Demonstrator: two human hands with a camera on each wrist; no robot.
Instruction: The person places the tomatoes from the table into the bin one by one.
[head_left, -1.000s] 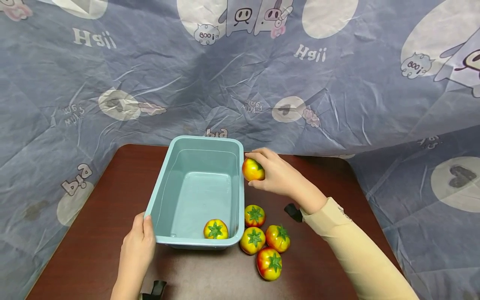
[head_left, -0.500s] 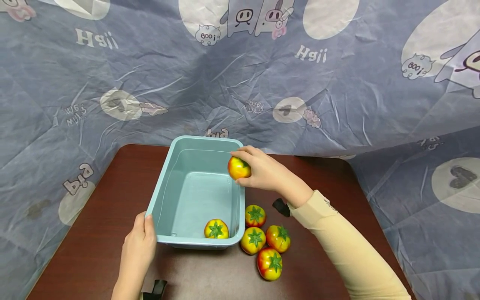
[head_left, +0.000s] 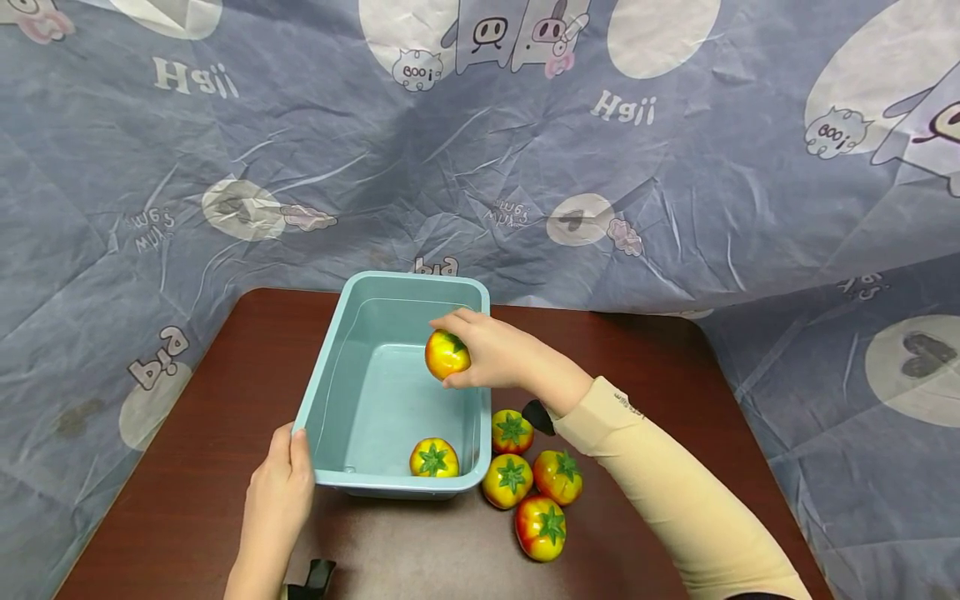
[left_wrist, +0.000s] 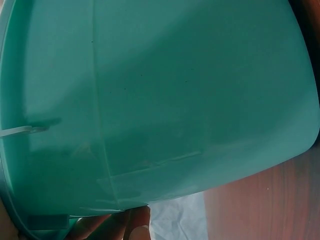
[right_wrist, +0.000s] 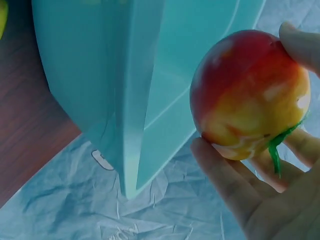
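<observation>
My right hand (head_left: 491, 348) grips a red-and-yellow tomato (head_left: 447, 355) with a green leafy top, holding it over the inside of a light blue plastic bin (head_left: 318, 375). In the right wrist view the thumb and fingers stand round the tomato (right_wrist: 247, 95), beside the bin's rim (right_wrist: 135, 100). Near the bin's front left corner, my left hand (head_left: 277, 483) grips the rim, its thumb on top. The left wrist view shows the bin's outer wall (left_wrist: 165, 100) with fingertips (left_wrist: 139, 231) under its edge. Another tomato (head_left: 433, 458) lies inside the bin at the front right.
Several more tomatoes (head_left: 507, 481) lie grouped on the dark brown table (head_left: 630, 375), close to the bin's right side. Behind the table hangs a grey-blue printed cloth (head_left: 420, 183), which also covers the sides.
My right hand has carried its tomato leftward from beside the bin, across the right rim, to above the inside, a little lower now. The left hand keeps its grip in place.
</observation>
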